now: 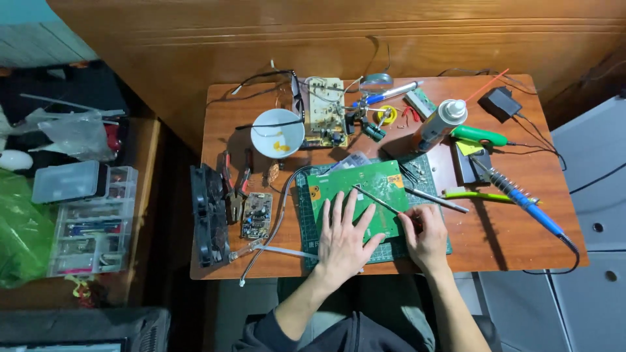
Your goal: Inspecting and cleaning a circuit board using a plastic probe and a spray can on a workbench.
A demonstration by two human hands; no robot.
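A green circuit board (362, 186) lies on a dark green cutting mat (306, 228) near the table's front edge. My left hand (343, 238) lies flat on the board's lower part, fingers spread. My right hand (425, 238) is at the board's right edge, its fingers closed on a thin metal tool (378, 200) that slants up-left across the board. Another slim metal tool (435, 200) lies just right of the board.
On the wooden table (495, 234): a white bowl (278, 132), a beige circuit board (325, 111), a small brown board (257, 214), pliers (236, 186), a black fan (208, 215), a spray can (440, 124), a blue-handled soldering iron (521, 199). Plastic drawer boxes (91, 228) stand to the left.
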